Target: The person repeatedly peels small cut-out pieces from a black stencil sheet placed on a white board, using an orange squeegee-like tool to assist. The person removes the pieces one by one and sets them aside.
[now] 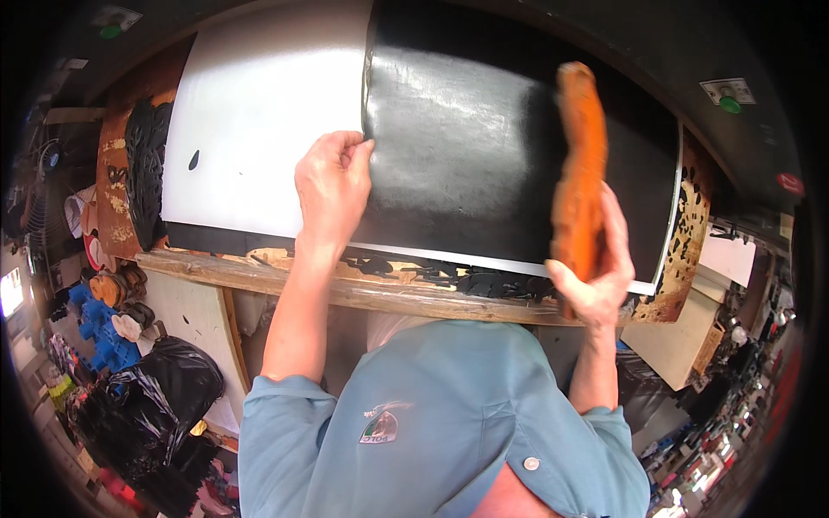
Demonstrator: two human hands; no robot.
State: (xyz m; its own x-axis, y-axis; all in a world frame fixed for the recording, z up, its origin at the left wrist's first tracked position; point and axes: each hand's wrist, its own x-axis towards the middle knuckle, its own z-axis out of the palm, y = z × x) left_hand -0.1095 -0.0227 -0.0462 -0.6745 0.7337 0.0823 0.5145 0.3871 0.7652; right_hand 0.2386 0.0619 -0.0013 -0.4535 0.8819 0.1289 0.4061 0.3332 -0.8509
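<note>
A glossy black sheet (458, 142) lies on the workbench, with a white sheet (259, 121) to its left. My left hand (335, 177) is closed in a pinch on the left edge of the black sheet, where it meets the white one. My right hand (609, 281) is wrapped round the lower end of a long orange-brown piece with a wavy outline, which looks like wood (585, 164). It stands up over the right part of the black sheet and is slightly blurred. I cannot see whether it touches the sheet.
A wooden rail (414, 298) runs along the bench's near edge, with black smears behind it. Thick dark residue (148, 168) covers the bench at the left. Below left are a black plastic bag (173, 380) and blue plastic pieces (104, 332). Pale boards (678, 337) stand at the right.
</note>
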